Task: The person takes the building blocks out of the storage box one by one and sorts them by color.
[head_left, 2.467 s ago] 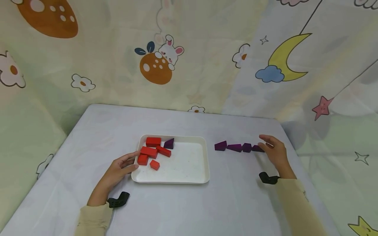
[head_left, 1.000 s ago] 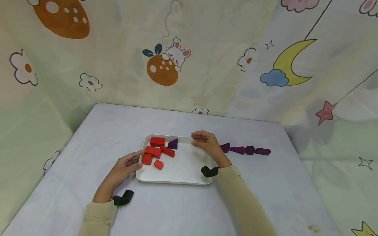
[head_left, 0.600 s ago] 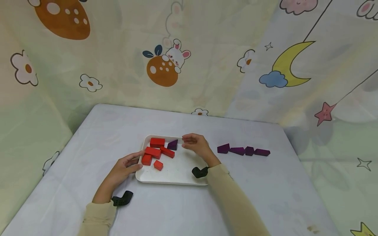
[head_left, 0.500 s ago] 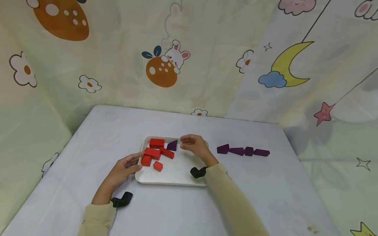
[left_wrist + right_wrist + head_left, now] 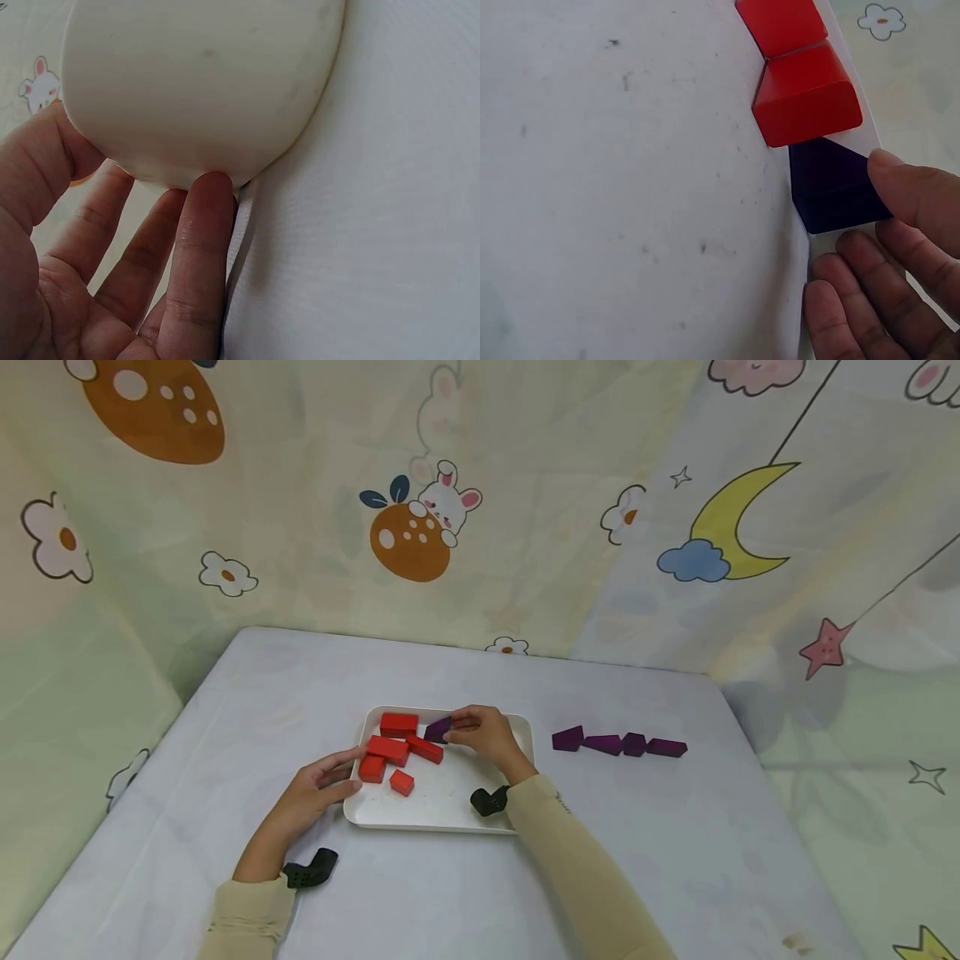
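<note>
A white tray (image 5: pixel 480 814) sits mid-table. Several red blocks (image 5: pixel 390 747) lie in its left half. At the tray's back edge is a dark purple wedge block (image 5: pixel 437 727), next to a red block (image 5: pixel 806 101). My right hand (image 5: pixel 454 732) reaches over the tray and pinches this purple block (image 5: pixel 832 184), with the thumb (image 5: pixel 907 184) on its side and the fingers (image 5: pixel 855 300) curled by its lower edge. My left hand (image 5: pixel 341 768) rests against the tray's left end. Its straight fingers (image 5: pixel 202 225) touch the outer wall of the tray (image 5: pixel 202 82).
Several purple blocks (image 5: pixel 618 744) lie in a row on the white table (image 5: pixel 450 893), right of the tray. Cartoon-printed fabric walls (image 5: pixel 525 527) close in the back and both sides. Black wrist mounts (image 5: pixel 309 867) sit on both forearms.
My right hand left the purple row, crossed leftward over the tray and closed on the purple block at the tray's back edge. My left hand has stayed at the tray.
</note>
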Motion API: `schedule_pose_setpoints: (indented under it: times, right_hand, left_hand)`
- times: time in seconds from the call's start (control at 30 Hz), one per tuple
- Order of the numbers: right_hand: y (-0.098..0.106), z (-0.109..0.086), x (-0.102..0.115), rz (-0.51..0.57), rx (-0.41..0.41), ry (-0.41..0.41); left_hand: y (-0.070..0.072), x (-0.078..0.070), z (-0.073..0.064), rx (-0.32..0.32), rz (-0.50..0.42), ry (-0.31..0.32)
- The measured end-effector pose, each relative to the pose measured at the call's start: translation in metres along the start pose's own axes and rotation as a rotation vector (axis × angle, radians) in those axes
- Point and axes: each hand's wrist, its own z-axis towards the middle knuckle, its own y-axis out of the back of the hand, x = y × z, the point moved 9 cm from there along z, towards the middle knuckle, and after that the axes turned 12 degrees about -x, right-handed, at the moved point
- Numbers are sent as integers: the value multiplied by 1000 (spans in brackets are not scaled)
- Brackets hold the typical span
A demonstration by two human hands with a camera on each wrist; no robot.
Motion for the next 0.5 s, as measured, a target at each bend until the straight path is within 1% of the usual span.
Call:
schedule_pose_setpoints:
  times: [0.17,0.3,0.4,0.5]
  right_hand:
    - [2,0,-1,-24,-24,14]
    - [6,1,-1,-5,-33,32]
    - [12,1,1,60,-33,33]
    - [21,-1,2,189,-13,7]
  left_hand:
    - [-1,-1,0,1,-2,-5]
    - [-1,-2,0,0,-1,-10]
    - [-1,-2,-1,2,-1,-19]
    - [0,-2,-1,5,-2,-24]
